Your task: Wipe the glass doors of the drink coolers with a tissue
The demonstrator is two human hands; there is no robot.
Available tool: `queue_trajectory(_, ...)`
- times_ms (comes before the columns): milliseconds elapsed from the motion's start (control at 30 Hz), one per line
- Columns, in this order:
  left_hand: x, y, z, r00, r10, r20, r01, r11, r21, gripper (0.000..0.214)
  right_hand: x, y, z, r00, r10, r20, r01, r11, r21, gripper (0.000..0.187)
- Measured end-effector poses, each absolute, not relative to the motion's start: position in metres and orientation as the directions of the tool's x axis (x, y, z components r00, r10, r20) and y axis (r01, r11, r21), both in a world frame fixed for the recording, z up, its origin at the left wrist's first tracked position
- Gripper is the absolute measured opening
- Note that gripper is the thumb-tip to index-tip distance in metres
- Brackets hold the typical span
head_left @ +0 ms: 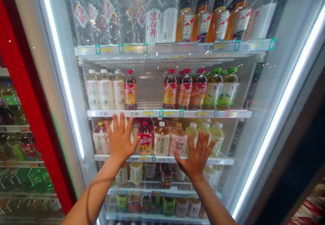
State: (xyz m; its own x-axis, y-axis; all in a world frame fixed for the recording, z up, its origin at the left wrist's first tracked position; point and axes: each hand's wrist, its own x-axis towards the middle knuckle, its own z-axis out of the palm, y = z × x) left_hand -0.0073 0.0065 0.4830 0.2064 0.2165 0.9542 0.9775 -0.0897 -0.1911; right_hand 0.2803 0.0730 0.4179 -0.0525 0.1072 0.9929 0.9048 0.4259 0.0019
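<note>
My left hand (121,138) is raised with its fingers spread, holding nothing, in front of the third shelf of a lit drinks fridge. It covers part of the bottles between a gold-capped tea bottle (101,139) and a red-labelled iced tea bottle (145,139). My right hand (194,155) is also spread and holds nothing. It overlaps a pink-labelled bottle with a gold cap (178,138) and some pale yellow bottles (217,140). Whether either hand touches anything in front of the bottles, I cannot tell.
The top shelf (172,47) holds water bottles (153,18) and amber bottles with black caps (203,18). On the second shelf (172,114) a gap separates red-capped iced tea bottles (130,89). Light strips (62,66) line both sides. Another fridge with a red frame (33,93) stands left.
</note>
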Motion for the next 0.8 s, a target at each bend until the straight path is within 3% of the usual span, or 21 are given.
queue_trajectory(133, -0.014, -0.004, 0.456, 0.295, 0.247, 0.923, 0.954, -0.124, -0.272, 0.081, 0.281, 0.073, 0.416, -0.05, 0.094, 0.994, 0.89, 0.456, 0.001, 0.095)
queue_trajectory(333, -0.037, -0.004, 0.46, 0.124, 0.245, 0.962, 0.991, -0.069, -0.111, 0.087, 0.282, 0.072, 0.417, -0.054, 0.094, 0.994, 0.882, 0.47, 0.004, 0.095)
queue_trajectory(500, -0.038, -0.009, 0.441, 0.223, 0.266, 0.938, 0.975, -0.084, -0.208, 0.085, 0.282, 0.071, 0.418, -0.066, 0.086, 0.994, 0.885, 0.466, 0.018, 0.092)
queue_trajectory(700, -0.033, -0.007, 0.453, 0.067, 0.262, 0.963, 0.997, -0.054, -0.055, 0.086, 0.281, 0.071, 0.418, -0.069, 0.083, 0.994, 0.893, 0.45, 0.025, 0.094)
queue_trajectory(800, -0.022, -0.01, 0.42, 0.146, 0.288, 0.946, 0.988, -0.081, -0.128, 0.092, 0.282, 0.072, 0.416, -0.065, 0.102, 0.993, 0.898, 0.44, 0.013, 0.096)
